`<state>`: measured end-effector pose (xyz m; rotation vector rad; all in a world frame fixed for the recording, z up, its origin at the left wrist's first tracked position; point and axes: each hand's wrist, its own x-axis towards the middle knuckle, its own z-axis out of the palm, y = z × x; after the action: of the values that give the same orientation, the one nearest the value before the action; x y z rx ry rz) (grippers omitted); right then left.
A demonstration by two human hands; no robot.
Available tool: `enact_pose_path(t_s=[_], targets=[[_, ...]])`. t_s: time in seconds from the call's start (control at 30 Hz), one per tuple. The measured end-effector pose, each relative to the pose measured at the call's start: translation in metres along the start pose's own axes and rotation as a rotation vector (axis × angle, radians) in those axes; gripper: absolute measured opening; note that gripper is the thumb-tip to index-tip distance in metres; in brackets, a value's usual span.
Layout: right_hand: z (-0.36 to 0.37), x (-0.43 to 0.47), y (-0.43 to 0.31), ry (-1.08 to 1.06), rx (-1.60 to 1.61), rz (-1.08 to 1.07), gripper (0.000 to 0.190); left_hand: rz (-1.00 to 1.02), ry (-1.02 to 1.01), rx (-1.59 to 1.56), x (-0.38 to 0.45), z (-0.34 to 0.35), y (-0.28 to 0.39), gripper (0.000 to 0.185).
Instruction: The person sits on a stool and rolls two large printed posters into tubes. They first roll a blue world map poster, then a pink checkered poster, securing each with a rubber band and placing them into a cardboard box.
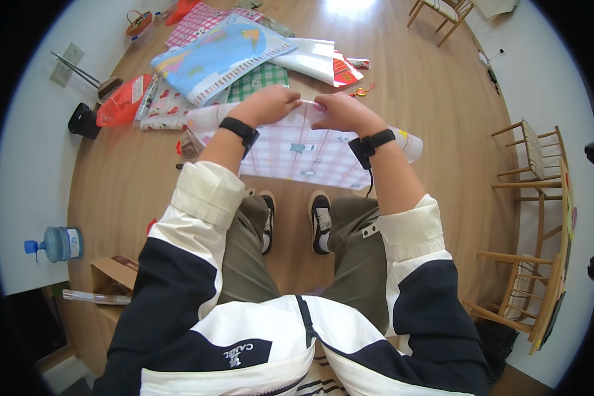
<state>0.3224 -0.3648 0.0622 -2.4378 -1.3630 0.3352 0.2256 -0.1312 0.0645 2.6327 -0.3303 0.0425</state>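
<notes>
A pink-and-white checked plastic sheet (277,151) printed with small pictures hangs or lies in front of my shoes, its far side curled over like a loose roll. My left hand (273,104) pinches the curled upper edge, fingertips near the middle. A short gap to the right, my right hand (347,113) grips the same edge, thumb and a finger spread on the surface. Fingers behind the sheet are hidden. Each wrist wears a black strap with a small device.
Beyond lie a world map sheet (222,57), a green checked cloth (260,81), a white glossy sheet (309,59) and a red plastic bag (123,101). Wooden chairs (532,148) line the right wall. A water jug (62,244) and cardboard box (111,277) sit at left.
</notes>
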Motion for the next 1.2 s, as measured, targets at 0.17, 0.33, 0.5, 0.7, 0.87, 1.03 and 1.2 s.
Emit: enact_pose_path(t_s=[0.17,0.33,0.5,0.7,0.87,1.03,1.2], targets=[[0.000,-0.004,-0.023,0.032,-0.093,0.029,0.051,-0.052,0.009,-0.019,-0.011,0.003,0.006,0.031],[0.012,-0.002,-0.015,0.035,-0.080,0.047,0.046,0.070,0.093,0.114,-0.027,0.009,0.020,0.042],[0.015,0.000,-0.004,0.009,0.003,-0.011,0.042,-0.009,-0.020,0.301,-0.023,0.025,0.045,0.054],[0.014,0.003,-0.009,-0.037,-0.048,-0.015,0.045,-0.122,-0.085,0.326,-0.019,0.026,0.036,0.048],[0.010,-0.005,0.005,-0.072,-0.107,-0.025,0.055,-0.096,-0.141,0.207,-0.022,0.017,0.024,0.047],[0.007,-0.009,0.010,-0.147,-0.142,-0.043,0.063,-0.153,-0.261,0.098,-0.024,0.016,0.012,0.050],[0.010,-0.005,0.002,-0.220,-0.186,0.022,0.055,-0.165,-0.290,0.065,-0.021,0.017,0.006,0.048]])
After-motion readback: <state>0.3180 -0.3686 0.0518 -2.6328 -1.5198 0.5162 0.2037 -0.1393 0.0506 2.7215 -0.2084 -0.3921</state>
